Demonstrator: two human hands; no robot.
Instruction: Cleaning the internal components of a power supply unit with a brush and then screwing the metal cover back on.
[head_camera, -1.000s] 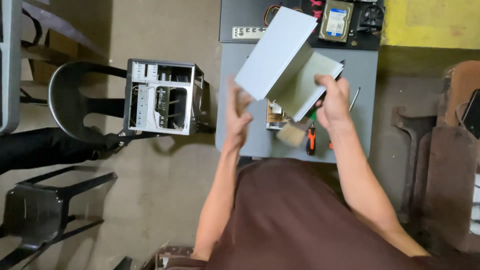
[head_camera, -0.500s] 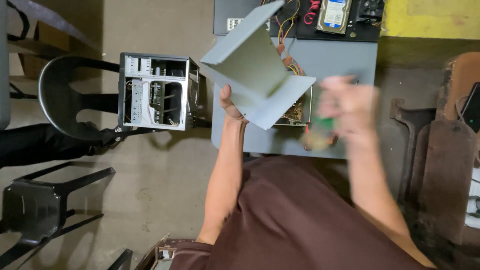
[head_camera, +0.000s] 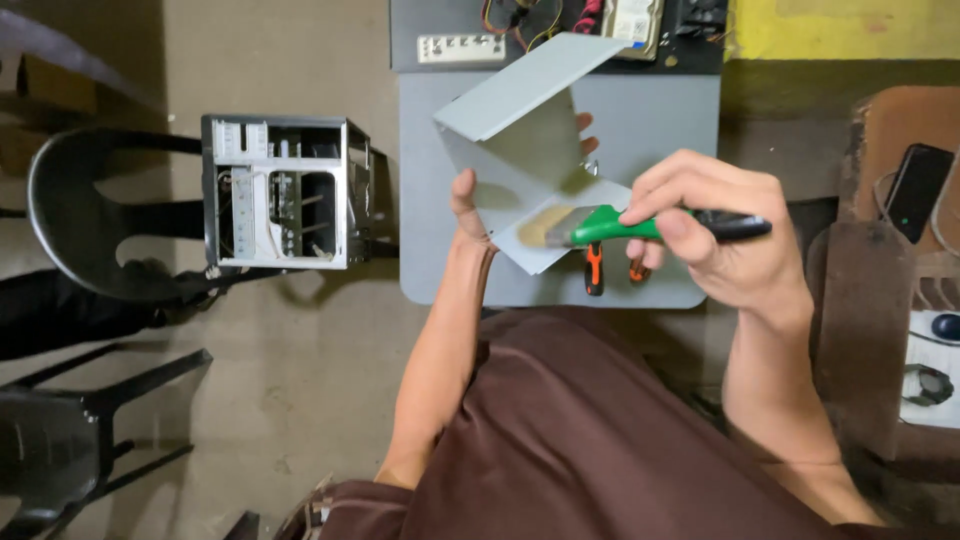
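Brushing a lifted metal cover over the bench.

Right hand now steady, closed around green-handled brush, bristles on grey cover; left hand clasping cover's edge, raised above bench; farther left, open computer case on chair.

Hands: two, left and right. Bent grey metal cover: one. Brush: one. Orange-handled tools: two. Grey table: one. Computer case: one. Black chairs: two, one under the case, one nearer. Phone: one.
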